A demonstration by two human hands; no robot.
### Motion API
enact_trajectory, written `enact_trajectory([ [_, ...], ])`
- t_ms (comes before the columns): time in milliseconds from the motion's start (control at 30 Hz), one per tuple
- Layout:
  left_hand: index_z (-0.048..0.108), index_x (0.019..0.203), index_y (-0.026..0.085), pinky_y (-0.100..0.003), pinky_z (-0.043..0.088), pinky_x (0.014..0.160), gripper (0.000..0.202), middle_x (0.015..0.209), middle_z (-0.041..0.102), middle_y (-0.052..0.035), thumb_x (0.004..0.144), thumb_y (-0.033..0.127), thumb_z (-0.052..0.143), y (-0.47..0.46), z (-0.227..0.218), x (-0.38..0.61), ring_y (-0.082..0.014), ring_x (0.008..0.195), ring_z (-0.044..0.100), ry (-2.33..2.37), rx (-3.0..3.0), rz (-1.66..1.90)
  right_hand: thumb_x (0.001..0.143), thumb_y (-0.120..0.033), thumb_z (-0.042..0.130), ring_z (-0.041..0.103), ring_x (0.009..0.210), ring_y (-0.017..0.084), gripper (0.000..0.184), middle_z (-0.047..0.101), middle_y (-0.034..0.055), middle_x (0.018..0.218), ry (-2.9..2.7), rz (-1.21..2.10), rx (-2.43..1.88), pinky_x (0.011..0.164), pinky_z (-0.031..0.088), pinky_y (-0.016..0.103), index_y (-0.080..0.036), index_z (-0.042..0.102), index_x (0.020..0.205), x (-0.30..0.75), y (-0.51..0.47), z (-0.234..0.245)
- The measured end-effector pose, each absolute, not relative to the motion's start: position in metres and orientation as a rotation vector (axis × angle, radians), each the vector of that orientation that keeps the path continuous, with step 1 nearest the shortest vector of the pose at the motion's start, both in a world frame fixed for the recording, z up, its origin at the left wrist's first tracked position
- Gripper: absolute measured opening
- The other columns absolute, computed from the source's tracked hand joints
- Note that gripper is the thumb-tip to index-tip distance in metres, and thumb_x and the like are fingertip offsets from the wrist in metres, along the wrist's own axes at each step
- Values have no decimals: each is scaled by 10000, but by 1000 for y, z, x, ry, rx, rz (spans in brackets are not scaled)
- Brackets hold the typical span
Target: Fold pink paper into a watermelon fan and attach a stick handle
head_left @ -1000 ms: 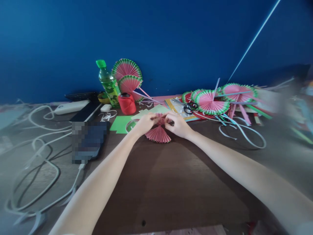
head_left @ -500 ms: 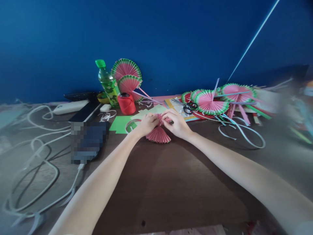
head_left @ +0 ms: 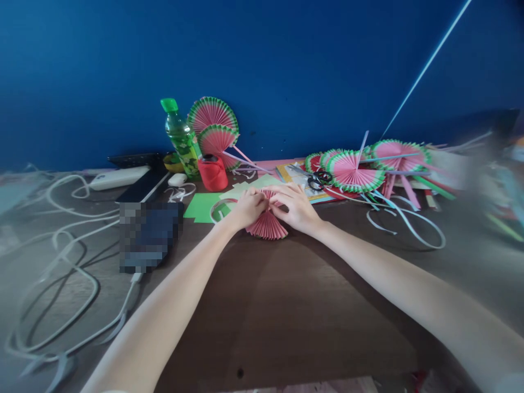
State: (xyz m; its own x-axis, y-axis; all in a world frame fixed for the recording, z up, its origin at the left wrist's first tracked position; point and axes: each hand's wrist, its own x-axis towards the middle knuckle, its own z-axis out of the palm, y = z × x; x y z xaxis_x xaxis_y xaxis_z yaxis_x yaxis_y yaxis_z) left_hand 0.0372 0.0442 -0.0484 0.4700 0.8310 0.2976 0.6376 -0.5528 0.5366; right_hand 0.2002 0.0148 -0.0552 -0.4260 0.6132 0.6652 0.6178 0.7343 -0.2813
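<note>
A pink pleated paper fan (head_left: 267, 225) is held low over the dark table, its folds spread toward me. My left hand (head_left: 249, 208) is closed on the fan near its centre, fingers curled and pressed together. From the other side my right hand (head_left: 297, 207) pinches the fan at the middle with thumb and fingertips. The fingers cover the fan's centre and part of its far half. Under and behind the hands lie pale green paper (head_left: 241, 190) and a bright green sheet (head_left: 200, 207), with a curled white strip (head_left: 219, 206) beside my left hand.
A green-capped bottle (head_left: 178, 131), a red thread spool (head_left: 213, 173) and finished fans (head_left: 213, 117) stand by the blue wall. Black-handled scissors (head_left: 319, 179) and more green-edged fans (head_left: 354, 172) lie at right. A blurred-out dark device (head_left: 153, 237) and white cables (head_left: 94, 284) are at left.
My right hand's fingers have shifted slightly inward and flattened over the fan's centre. The left hand keeps its grip. The whole view has moved very slightly.
</note>
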Motion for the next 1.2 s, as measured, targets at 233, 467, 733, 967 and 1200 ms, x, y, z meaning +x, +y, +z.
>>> enact_trajectory([
  [233,573,747,161,-373,364,877,135,865,458,-63,797,157,447,44,-47,38,-209,924,441,1275,2367,688,822,-167,457,568,1011,194,94,613,92,1083,-2106,144,-820,819,481,364,-207,536,792,199,16,-60],
  [467,545,752,154,-340,362,889,171,873,430,-58,845,218,417,39,-42,37,-189,934,428,1245,2390,655,816,-159,462,600,886,181,83,629,74,950,-2072,123,-833,731,514,340,-203,522,780,201,18,-59],
  [733,543,731,141,-335,367,901,157,869,440,-58,828,182,426,40,-43,37,-184,935,437,1228,2371,685,813,-152,455,575,1025,190,94,586,88,1157,-2117,210,-836,808,498,344,-205,523,775,201,17,-60],
  [967,551,751,146,-348,374,889,153,846,460,-50,833,209,438,42,-42,33,-183,913,462,1117,2410,683,808,-175,456,576,1044,206,85,560,97,1219,-2145,333,-864,855,467,374,-204,535,803,200,18,-62],
  [1200,582,753,146,-317,390,805,206,777,467,-36,848,241,426,42,-38,30,-162,800,480,1117,2392,645,804,-179,479,619,929,189,63,651,71,1037,-2085,329,-901,789,478,329,-203,532,780,202,18,-60],
])
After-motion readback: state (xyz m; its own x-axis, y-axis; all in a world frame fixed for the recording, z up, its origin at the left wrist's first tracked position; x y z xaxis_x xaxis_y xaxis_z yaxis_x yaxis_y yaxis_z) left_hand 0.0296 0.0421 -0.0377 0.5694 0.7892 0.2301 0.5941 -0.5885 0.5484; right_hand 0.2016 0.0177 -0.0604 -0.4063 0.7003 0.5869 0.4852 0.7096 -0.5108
